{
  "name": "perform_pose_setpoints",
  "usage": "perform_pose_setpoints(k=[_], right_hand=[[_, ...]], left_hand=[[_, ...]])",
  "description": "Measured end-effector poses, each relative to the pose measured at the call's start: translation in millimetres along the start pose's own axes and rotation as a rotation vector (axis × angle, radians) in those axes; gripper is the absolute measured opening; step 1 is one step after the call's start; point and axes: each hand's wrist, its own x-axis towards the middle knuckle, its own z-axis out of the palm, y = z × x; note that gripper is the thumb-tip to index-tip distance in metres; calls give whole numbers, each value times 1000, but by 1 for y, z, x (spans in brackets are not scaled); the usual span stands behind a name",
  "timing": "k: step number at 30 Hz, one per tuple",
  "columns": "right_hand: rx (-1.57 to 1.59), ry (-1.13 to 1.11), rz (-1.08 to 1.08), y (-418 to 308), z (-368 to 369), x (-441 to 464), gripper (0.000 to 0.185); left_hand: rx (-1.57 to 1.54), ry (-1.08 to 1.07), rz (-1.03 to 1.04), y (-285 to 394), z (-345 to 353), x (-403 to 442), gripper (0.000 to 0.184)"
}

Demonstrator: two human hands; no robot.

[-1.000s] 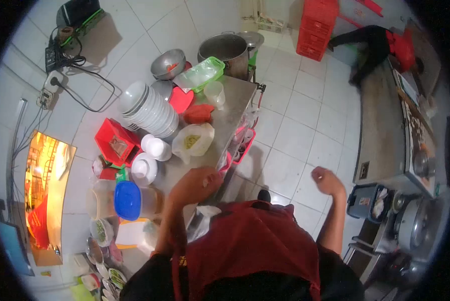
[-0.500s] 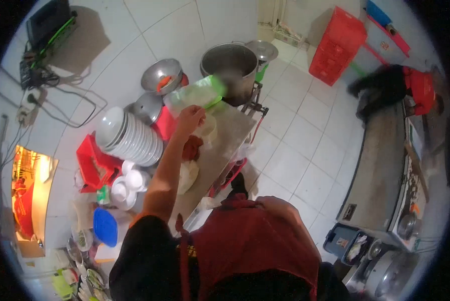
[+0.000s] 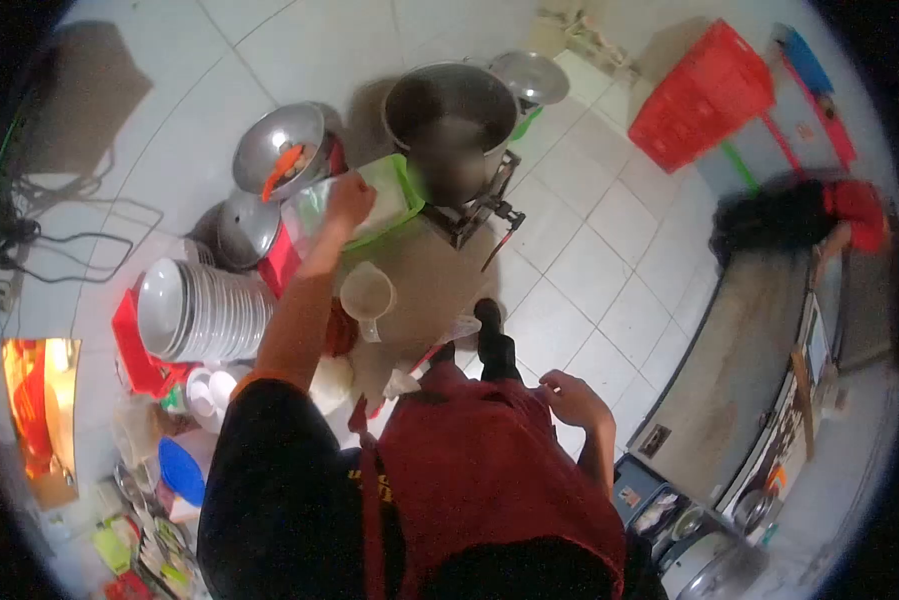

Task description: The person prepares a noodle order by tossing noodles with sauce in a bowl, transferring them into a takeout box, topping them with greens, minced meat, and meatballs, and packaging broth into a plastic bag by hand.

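A stack of white bowls (image 3: 209,310) stands on the left, then a metal bowl (image 3: 252,145) with something orange inside. The left hand (image 3: 351,203), fingers bent, is over the green basket (image 3: 409,190), between metal bowl and pot (image 3: 407,100); I cannot tell whether it grips. A jug (image 3: 367,293) is near the basket. The right hand (image 3: 574,400), loosely curled, is beside the apron (image 3: 489,460).

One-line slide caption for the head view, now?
Left hand at the green tray beside a large metal pot; right hand loosely curled beside the maroon apron.
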Motion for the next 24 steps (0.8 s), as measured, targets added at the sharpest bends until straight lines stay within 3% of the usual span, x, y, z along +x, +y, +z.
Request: perform_pose_setpoints(k=[4,7,9,11,13,15,17,24], right_hand=[[-97,-221,-223,-17,-28,68,32],[-123,-358,-534,-45,-38,145,32],[57,-309,-783,-68,-29,218,30],[126,-121,-812,-108,-22,277,28],[34,17,-849,-170,-43,292,27],[-184,234,-1079,-207,-35,348,26],[-873,305,-906,-254,-52,342,26],[-1264,97,-603,-293,-28,360,38]], left_hand=[[-574,301,75,-20,-83,-99,12],[-612,466,-102,-3,-129,-187,15],[-602,497,-271,15,-144,-236,13],[-579,509,-397,41,-152,-275,13],[-592,523,-523,61,-149,-306,13],[-559,528,-554,80,-144,-334,14],[-527,526,-594,103,-138,-362,14],[-631,624,-889,151,-99,-432,9]])
